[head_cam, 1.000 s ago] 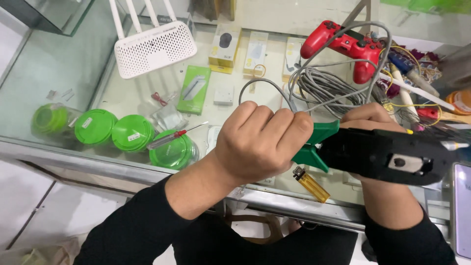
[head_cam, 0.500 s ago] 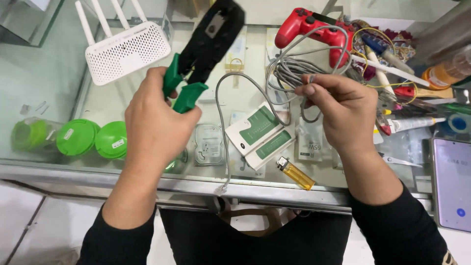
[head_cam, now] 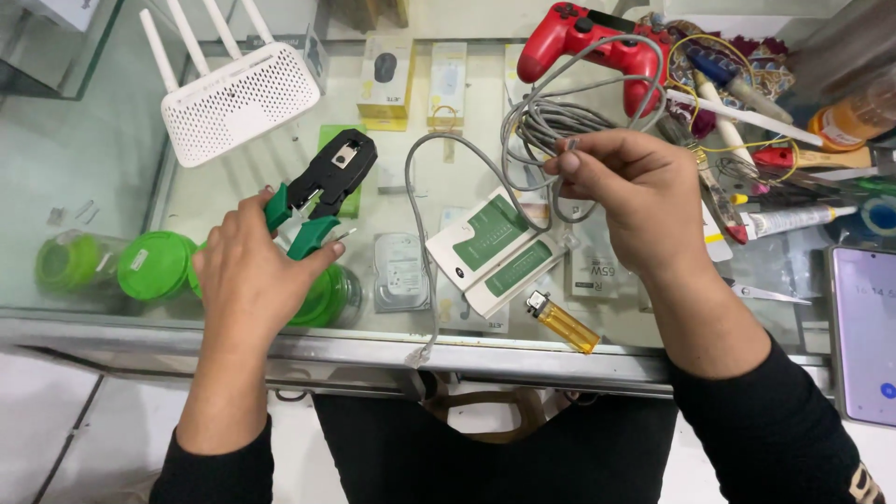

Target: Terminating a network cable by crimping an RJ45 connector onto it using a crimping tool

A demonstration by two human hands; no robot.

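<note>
We are closing our left hand (head_cam: 250, 271) around the green handles of a black crimping tool (head_cam: 322, 191), which is resting on the glass counter (head_cam: 233, 322) near its front edge, head pointing toward the back. Our right hand (head_cam: 644, 201) is pinching the end of a grey network cable (head_cam: 560, 117) between thumb and fingertips, holding it above the counter's middle; the cable is looping back toward a red game controller (head_cam: 583, 42) at the back edge, and another length is trailing down over the front edge. A white and green cable tester (head_cam: 495, 252) is lying between our hands, a yellow lighter (head_cam: 565, 324) just beside it at the front edge. A white router (head_cam: 241, 98) is sitting toward the back left corner.
</note>
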